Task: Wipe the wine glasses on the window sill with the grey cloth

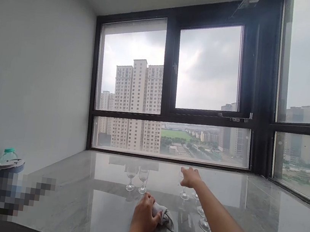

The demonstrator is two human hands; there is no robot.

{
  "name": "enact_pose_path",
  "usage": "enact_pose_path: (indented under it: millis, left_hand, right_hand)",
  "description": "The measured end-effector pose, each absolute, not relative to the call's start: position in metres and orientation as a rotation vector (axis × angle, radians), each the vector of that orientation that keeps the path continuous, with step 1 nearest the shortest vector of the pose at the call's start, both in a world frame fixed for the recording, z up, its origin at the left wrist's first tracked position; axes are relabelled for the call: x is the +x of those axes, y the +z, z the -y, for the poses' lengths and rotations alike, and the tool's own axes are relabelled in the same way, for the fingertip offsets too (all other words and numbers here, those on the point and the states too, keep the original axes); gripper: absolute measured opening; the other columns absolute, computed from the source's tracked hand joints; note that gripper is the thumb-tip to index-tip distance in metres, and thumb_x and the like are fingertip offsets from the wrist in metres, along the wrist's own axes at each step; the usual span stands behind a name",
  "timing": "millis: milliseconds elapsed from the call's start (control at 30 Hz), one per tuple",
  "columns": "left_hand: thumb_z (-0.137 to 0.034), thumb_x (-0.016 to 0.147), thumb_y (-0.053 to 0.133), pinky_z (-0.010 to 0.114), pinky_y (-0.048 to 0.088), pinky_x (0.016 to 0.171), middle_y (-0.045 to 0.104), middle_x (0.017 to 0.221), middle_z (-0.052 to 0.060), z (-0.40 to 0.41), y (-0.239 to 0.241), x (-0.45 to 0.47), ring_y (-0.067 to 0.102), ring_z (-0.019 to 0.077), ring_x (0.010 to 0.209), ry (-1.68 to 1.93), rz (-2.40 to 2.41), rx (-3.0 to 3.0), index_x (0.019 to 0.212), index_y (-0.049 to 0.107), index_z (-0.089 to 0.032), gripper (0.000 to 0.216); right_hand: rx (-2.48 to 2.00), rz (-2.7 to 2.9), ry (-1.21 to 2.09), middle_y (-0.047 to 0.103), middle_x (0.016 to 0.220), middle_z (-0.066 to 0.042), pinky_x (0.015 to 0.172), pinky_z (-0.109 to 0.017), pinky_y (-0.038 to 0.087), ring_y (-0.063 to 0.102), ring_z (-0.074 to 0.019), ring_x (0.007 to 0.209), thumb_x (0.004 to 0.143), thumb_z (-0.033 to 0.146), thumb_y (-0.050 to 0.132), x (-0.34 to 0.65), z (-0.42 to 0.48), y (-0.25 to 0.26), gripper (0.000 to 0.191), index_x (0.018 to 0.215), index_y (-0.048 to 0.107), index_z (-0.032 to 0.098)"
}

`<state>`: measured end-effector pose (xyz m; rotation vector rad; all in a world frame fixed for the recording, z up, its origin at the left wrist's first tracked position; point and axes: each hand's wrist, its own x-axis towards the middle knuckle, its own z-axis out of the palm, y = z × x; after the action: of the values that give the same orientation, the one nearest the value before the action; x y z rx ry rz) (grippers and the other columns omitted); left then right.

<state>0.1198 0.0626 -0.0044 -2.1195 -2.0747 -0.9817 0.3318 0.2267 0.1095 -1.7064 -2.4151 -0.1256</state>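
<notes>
A crumpled grey cloth (164, 216) is bunched in my left hand (143, 215), low over the glossy grey sill. Farther out, my right hand (190, 178) has its fingers closed at the top of a small stemmed glass (184, 195). That glass is upright, its foot at the sill. Left of it stand two more stemmed glasses, one clear glass (131, 174) beside another glass (143, 176). Several others, among them a glass (205, 226), are partly hidden behind my right forearm.
The shiny grey sill (75, 193) reflects the windows. At its left end, by the white wall, are a dark tub (10, 172) and a clear bottle with a green cap (9, 151). Dark window frames (166, 160) border the far and right sides.
</notes>
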Motion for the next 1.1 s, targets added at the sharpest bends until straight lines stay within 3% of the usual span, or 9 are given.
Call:
enact_pose_path:
  millis: [133, 367, 500, 600, 733, 800, 967, 1100]
  left_hand:
    - [-0.041, 0.081, 0.056, 0.03, 0.042, 0.088, 0.054, 0.119, 0.009, -0.061, -0.002, 0.12, 0.056, 0.0213, 0.103, -0.957, 2.087, -2.114, 0.103, 0.06, -0.022, 0.03]
    - [-0.04, 0.083, 0.055, 0.029, 0.042, 0.087, 0.055, 0.114, 0.007, -0.061, -0.002, 0.12, 0.056, 0.0204, 0.101, -0.944, 2.071, -2.113, 0.1, 0.06, -0.021, 0.026]
    - [-0.038, 0.084, 0.053, 0.028, 0.041, 0.085, 0.056, 0.111, 0.007, -0.063, -0.003, 0.119, 0.056, 0.0201, 0.1, -0.985, 2.049, -2.113, 0.101, 0.058, -0.021, 0.025]
    - [-0.034, 0.085, 0.051, 0.03, 0.041, 0.088, 0.057, 0.109, 0.008, -0.064, -0.002, 0.118, 0.055, 0.0211, 0.1, -1.019, 2.045, -2.074, 0.101, 0.059, -0.02, 0.023]
    - [-0.023, 0.083, 0.048, 0.033, 0.038, 0.092, 0.058, 0.108, 0.01, -0.067, -0.002, 0.115, 0.053, 0.0229, 0.104, -1.07, 2.088, -1.948, 0.1, 0.06, -0.017, 0.021]
    - [-0.017, 0.081, 0.048, 0.033, 0.039, 0.091, 0.058, 0.108, 0.009, -0.071, -0.003, 0.112, 0.054, 0.0223, 0.103, -1.088, 2.095, -1.961, 0.1, 0.061, -0.017, 0.024]
    - [-0.008, 0.081, 0.038, 0.03, 0.042, 0.093, 0.062, 0.103, 0.009, -0.088, -0.011, 0.095, 0.057, 0.0195, 0.102, -1.437, 2.099, -1.804, 0.098, 0.06, -0.016, 0.029]
    - [-0.013, 0.082, 0.043, 0.029, 0.046, 0.088, 0.066, 0.102, 0.009, -0.101, -0.017, 0.076, 0.061, 0.0193, 0.097, -1.605, 2.31, -1.504, 0.098, 0.061, -0.016, 0.025]
  right_hand:
    - [-1.693, 2.412, -0.134, 0.066, 0.112, -0.013, 0.103, -0.051, 0.023, 0.043, -0.0338, 0.126, 0.061, 0.024, 0.07, 0.33, -0.226, 0.109, 0.052, 0.112, 0.061, 0.021]
    - [-1.651, 2.327, -0.172, 0.06, 0.122, -0.016, 0.102, -0.052, 0.026, 0.043, -0.0357, 0.126, 0.062, 0.019, 0.071, 0.336, -0.217, 0.116, 0.055, 0.116, 0.061, 0.02]
    - [-1.482, 2.245, -0.267, 0.053, 0.132, -0.016, 0.104, -0.044, 0.027, 0.04, -0.0303, 0.128, 0.079, 0.021, 0.058, 0.314, -0.188, 0.114, 0.052, 0.13, 0.051, 0.018]
    - [-1.343, 2.234, -0.225, 0.059, 0.124, -0.011, 0.095, -0.034, 0.036, 0.05, -0.0236, 0.118, 0.086, 0.027, 0.049, 0.281, -0.157, 0.086, 0.044, 0.13, 0.05, 0.021]
    - [-1.112, 2.176, 0.27, 0.064, 0.114, -0.011, 0.082, -0.031, 0.042, 0.059, -0.0255, 0.103, 0.076, 0.034, 0.062, 0.244, -0.122, 0.023, 0.048, 0.121, 0.056, 0.021]
    - [-1.135, 2.058, 0.378, 0.066, 0.111, -0.011, 0.082, -0.032, 0.042, 0.061, -0.0262, 0.1, 0.079, 0.038, 0.059, 0.24, -0.113, 0.001, 0.042, 0.118, 0.059, 0.023]
    - [-1.277, 2.014, 0.368, 0.064, 0.113, -0.013, 0.084, -0.033, 0.042, 0.059, -0.0281, 0.106, 0.073, 0.041, 0.063, 0.255, -0.108, -0.009, 0.053, 0.122, 0.058, 0.02]
    - [-1.227, 2.11, 0.39, 0.065, 0.112, -0.009, 0.085, -0.032, 0.041, 0.06, -0.0245, 0.103, 0.074, 0.032, 0.06, 0.26, -0.11, -0.009, 0.049, 0.122, 0.056, 0.022]
